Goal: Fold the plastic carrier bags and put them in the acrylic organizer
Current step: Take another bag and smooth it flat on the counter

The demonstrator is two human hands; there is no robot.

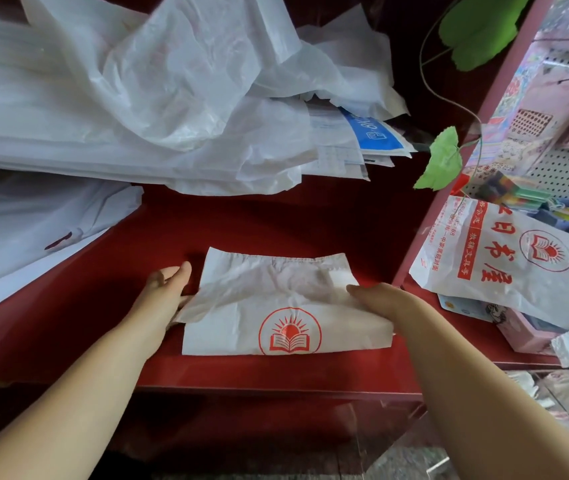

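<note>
A white plastic carrier bag (pixel 276 306) with a red sun-and-book logo lies folded into a rectangle on the red counter (pixel 241 223). My left hand (pixel 167 289) is at its left edge, fingers tucked under the plastic. My right hand (pixel 380 299) lies on the bag's right side, with fingers curled over the upper fold. A second printed bag (pixel 504 261) lies unfolded at the right. A clear acrylic container (pixel 553 403) shows at the lower right with crumpled plastic inside.
A big heap of loose white bags (pixel 172 91) and papers (pixel 345 147) fills the back of the counter. A blue-printed sheet (pixel 373 133) pokes out of it. Green artificial leaves (pixel 444 161) hang at the right near a pegboard shelf (pixel 567 168) of stationery.
</note>
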